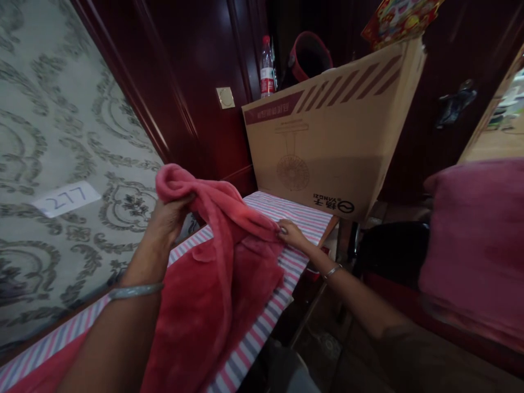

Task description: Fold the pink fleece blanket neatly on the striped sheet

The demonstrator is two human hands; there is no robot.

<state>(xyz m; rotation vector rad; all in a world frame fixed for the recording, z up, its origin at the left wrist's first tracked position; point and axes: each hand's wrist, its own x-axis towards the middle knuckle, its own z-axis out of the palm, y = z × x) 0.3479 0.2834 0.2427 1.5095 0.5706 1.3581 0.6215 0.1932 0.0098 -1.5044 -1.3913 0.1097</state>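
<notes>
Head view: plush pinkish-red fabric (192,300), rumpled and loosely looped, in left hand's (175,214) and right hand's (291,233) grip.

A striped cloth (295,212) covers the table (328,231), with red plush fabric (190,305) lying across it.

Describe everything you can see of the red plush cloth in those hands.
The red plush cloth looks thick and soft, pinker where it is lifted. Its lower part lies spread over a striped cover, partly hidden by the left forearm. The upper part is gathered in loose, overlapping folds: the left hand holds up a rounded, doubled-over end, and the right hand pinches another fold. Its full shape cannot be told.
</notes>
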